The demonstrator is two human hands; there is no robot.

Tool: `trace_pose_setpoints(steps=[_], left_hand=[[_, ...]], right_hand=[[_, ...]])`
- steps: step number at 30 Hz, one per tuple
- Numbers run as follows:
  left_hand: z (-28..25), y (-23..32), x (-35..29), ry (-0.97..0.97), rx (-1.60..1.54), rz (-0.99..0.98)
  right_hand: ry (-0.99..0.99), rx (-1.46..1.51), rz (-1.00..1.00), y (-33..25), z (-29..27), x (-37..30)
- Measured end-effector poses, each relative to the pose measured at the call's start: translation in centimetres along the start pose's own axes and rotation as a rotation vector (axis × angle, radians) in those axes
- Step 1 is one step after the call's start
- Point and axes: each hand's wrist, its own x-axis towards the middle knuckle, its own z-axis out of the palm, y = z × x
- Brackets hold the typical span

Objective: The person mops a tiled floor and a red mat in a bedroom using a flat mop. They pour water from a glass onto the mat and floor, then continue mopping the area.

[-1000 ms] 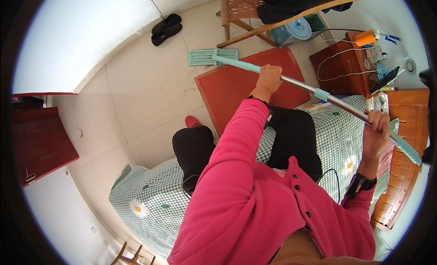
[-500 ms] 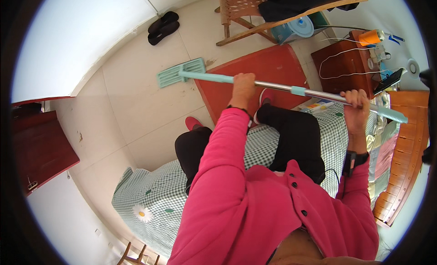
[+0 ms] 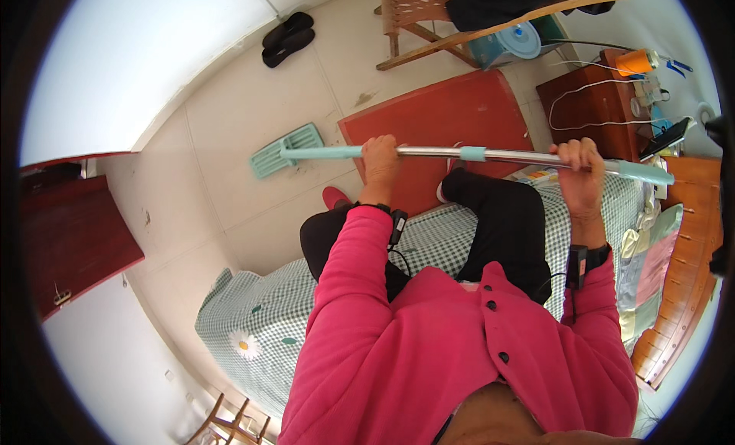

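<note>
Across my lap, nearly level, lies a flat mop with a silver pole and pale teal grips. Its slotted teal head is at the left over the tiles and shows no cloth; whether it touches the floor I cannot tell. My left hand is wrapped round the pole near the teal lower section. Further right, my right hand is closed round the pole close to its teal end grip. Both wrists wear dark bands with small black boxes.
I sit on a bed with a green checked cover. A red mat lies ahead. Black shoes stand by the wall, a wooden folding chair and blue bucket beyond. A brown cabinet is at the right.
The mop head has swung left and closer to me, and the pole lies more level. Both hands have moved left, still gripping it. The whole view has shifted slightly.
</note>
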Motion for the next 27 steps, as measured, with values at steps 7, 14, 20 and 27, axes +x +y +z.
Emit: trace_pose_setpoints(steps=[7, 14, 20, 27], left_hand=[[-1.4, 8.2, 0.9, 0.071, -0.069, 0.086], [-2.5, 15.7, -3.5, -0.097, -0.192, 0.117], [-2.9, 16.3, -8.5, -0.34, -0.187, 0.076], [0.3, 12.9, -9.5, -0.274, -0.231, 0.029]], right_hand=[[-0.004, -0.025, -0.123, -7.0, -0.4, -3.8], [-0.05, -0.066, -0.168, -13.7, -1.5, -8.7], [-0.131, 0.035, -0.123, -14.2, -1.4, -10.0], [-0.085, -0.083, -0.063, -10.7, 2.3, -7.7]])
